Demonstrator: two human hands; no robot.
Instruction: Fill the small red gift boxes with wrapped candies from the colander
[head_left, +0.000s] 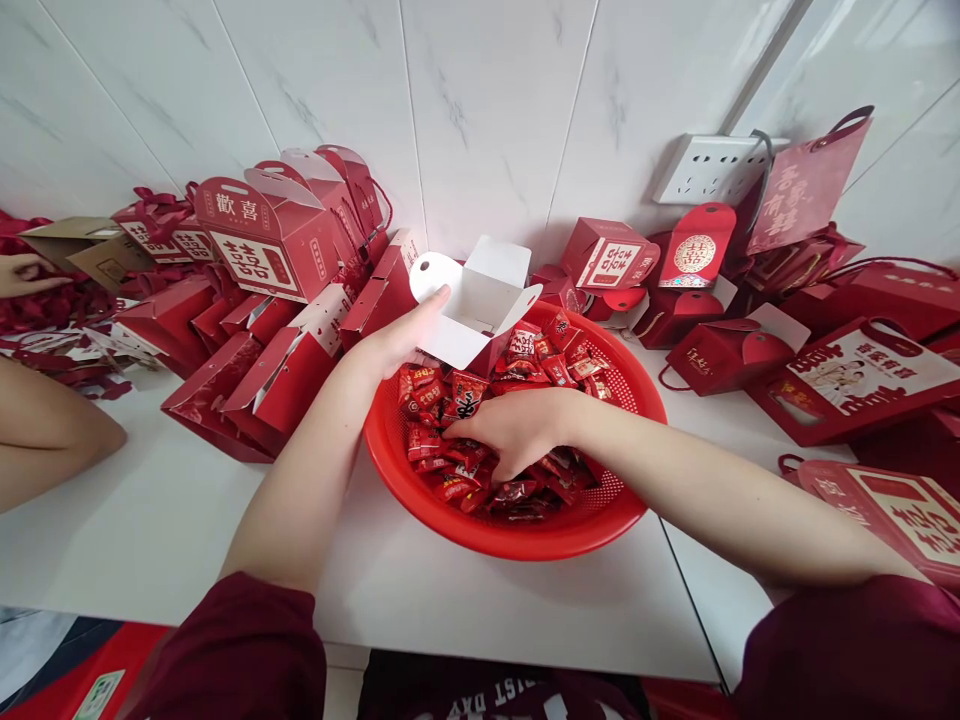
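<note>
At the back of the basket (510,546), our left hand (418,325) grasps the open box (478,303); a slack pinch could let it tip. Our right hand (519,428) sits among the sweets (451,484) inside the basket; whether it grips any, we cannot tell. An overfull grab could spill some. Beneath the basket is a white table (450,605); behind it, a tiled wall (495,110); behind and right, a socket (711,168).

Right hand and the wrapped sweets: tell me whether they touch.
Touching: the head view shows the right hand dug in among the wrapped sweets, some lying right against it.
</note>
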